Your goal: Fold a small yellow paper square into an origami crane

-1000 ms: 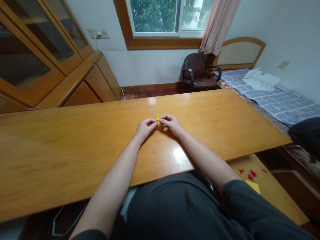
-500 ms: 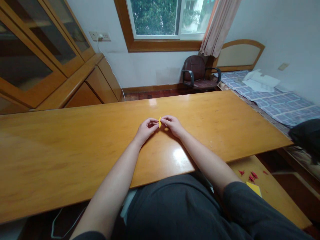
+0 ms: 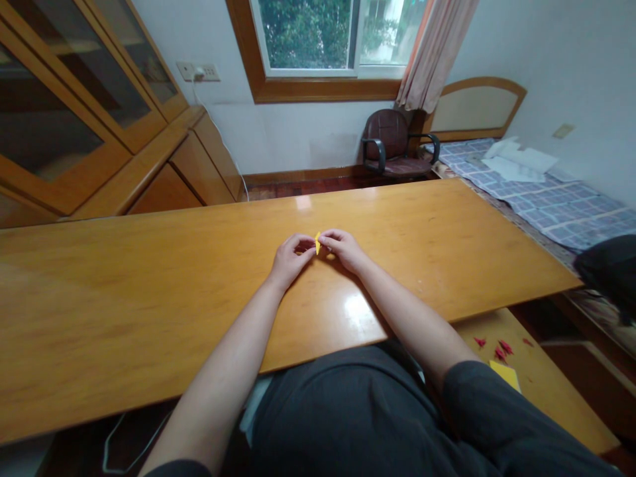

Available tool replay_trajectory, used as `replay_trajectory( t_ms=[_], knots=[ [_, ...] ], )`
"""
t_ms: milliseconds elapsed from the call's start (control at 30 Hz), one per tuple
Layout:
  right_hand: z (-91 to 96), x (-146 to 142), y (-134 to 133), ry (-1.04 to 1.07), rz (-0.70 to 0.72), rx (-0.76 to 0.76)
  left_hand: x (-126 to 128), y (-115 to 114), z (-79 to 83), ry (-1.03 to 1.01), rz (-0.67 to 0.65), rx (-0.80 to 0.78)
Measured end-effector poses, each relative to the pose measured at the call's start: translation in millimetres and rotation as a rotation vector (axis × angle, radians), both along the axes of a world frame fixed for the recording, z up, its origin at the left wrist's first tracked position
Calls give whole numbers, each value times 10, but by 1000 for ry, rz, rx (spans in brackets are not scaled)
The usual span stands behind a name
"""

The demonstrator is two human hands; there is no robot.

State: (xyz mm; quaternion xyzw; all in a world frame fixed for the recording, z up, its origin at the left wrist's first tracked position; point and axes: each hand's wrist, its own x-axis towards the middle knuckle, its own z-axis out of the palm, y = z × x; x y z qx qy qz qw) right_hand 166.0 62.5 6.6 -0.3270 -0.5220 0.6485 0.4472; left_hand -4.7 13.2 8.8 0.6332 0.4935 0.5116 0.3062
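Holding a small folded yellow paper (image 3: 318, 244) between both hands, over the middle of the table (image 3: 149, 285); cannot tell if touching the wood or raised just clear of it. Pinching from one side with left hand (image 3: 292, 260), thumb and fingertips brought together at the paper's edge, with a gap between thumb and fingers further back. Pinching from the other side with right hand (image 3: 344, 248), fingertips against the paper, the rest curled and partly hidden. Looking narrow and upright from here, with a pointed end toward the body; too small for making out single folds.

Reaching in with bare forearms from the near edge, angled inward, above a dark shirt (image 3: 368, 411).

At right, below the table, showing a lower board (image 3: 561, 414) with several red pieces (image 3: 505, 346) scattered on it, two close together, and a yellow sheet (image 3: 505, 377) near them, partly covered by the right sleeve (image 3: 464, 381).

Facing a window (image 3: 308, 33) with a pink curtain (image 3: 437, 56) at its right; beneath that, a brown chair (image 3: 387, 136). Flanked at left by a cabinet (image 3: 199, 169), at right by a bed (image 3: 561, 199) with white papers (image 3: 519, 159) on its plaid cover
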Motion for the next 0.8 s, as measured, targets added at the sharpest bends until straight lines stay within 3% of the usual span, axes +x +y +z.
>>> replay_trajectory(
  t_ms=[233, 633, 800],
  knots=[
    [15, 7, -7, -8, 6, 9, -1, -36, 74, 144, -12, 111],
    [-20, 7, 11, -23, 0, 23, -28, 6, 28, 239, -48, 320],
    [12, 11, -9, -24, 24, 26, -59, 10, 1, 410, -7, 396]
  ],
)
